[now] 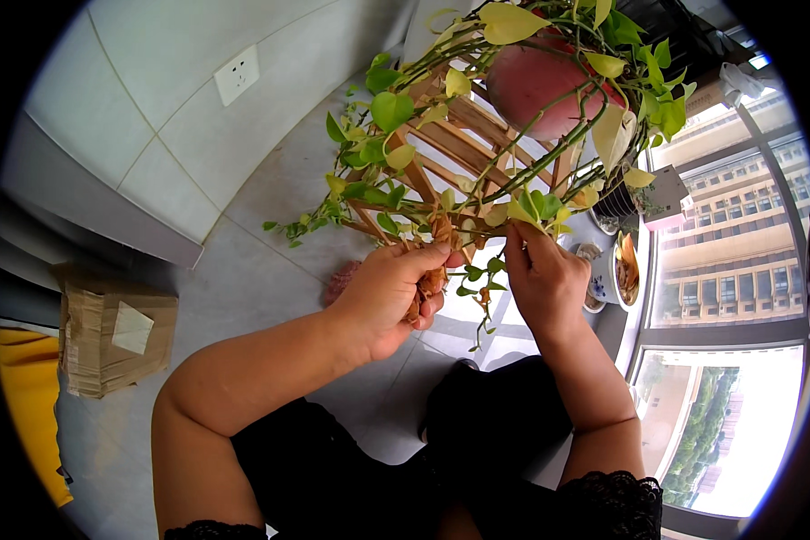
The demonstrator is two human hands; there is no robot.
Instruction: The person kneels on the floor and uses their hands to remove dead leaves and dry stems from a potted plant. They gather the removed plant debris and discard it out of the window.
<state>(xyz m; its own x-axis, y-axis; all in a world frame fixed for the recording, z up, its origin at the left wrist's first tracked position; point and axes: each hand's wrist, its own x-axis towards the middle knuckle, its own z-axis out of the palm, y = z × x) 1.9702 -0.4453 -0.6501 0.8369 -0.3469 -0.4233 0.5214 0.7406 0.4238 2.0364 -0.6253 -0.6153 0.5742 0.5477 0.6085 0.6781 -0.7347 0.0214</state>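
Trailing vines of a leafy houseplant (391, 111) with green and yellowish leaves spill from a reddish pot (544, 85) on a slatted wooden stand (463, 130). My left hand (391, 292) is closed around a bunch of dry brown leaves (427, 286), crumpled and sticking out past the fingers. To its right, my right hand (549, 281) pinches at a vine just below some green leaves; the fingertips hide exactly what is gripped. A thin strand of small green leaves (481, 288) dangles between both hands.
A cardboard box (117, 333) and yellow cloth (27, 405) lie at the left. On the right, a white patterned pot (614, 274) stands by large windows (733, 297). A wall socket (237, 75) is at upper left. Grey tiles (243, 288) cover the floor.
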